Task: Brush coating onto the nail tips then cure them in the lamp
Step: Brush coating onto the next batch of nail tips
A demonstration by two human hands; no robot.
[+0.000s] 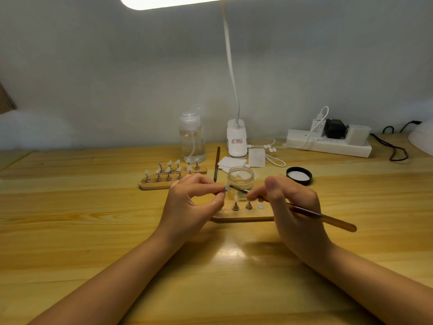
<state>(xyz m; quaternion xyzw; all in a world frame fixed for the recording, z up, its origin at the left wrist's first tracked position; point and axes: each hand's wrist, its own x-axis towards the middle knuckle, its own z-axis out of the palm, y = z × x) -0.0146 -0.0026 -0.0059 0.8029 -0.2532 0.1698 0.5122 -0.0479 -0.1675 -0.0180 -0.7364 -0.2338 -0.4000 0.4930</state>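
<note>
You are partway through the brushing step, as far as I can judge. At about ten o'clock from your hands, the far wooden stand (173, 178) carries a full set of nail tips (169, 170) on their pegs; whether those are already coated I cannot tell. Just beyond your hands at twelve o'clock, the open glass jar (240, 177) sits with its black lid (299, 175) off at two o'clock. The near stand (243, 215) lies under your hands with at least two bare pegs (235, 205), so tips there are still to be done. Curing has not begun: a white domed shape at the right edge, three o'clock, may be the curing lamp (421, 137), but too little shows to be sure.

Your left hand (187, 205) is raised off the table, thumb and forefinger pinching one small nail tip (226, 187) on its holder. Your right hand (290, 207) grips the brush (304, 211) like a pen, fingers curled round its shaft, handle trailing toward four o'clock and bristles pointing to nine o'clock, meeting the pinched tip.
</note>
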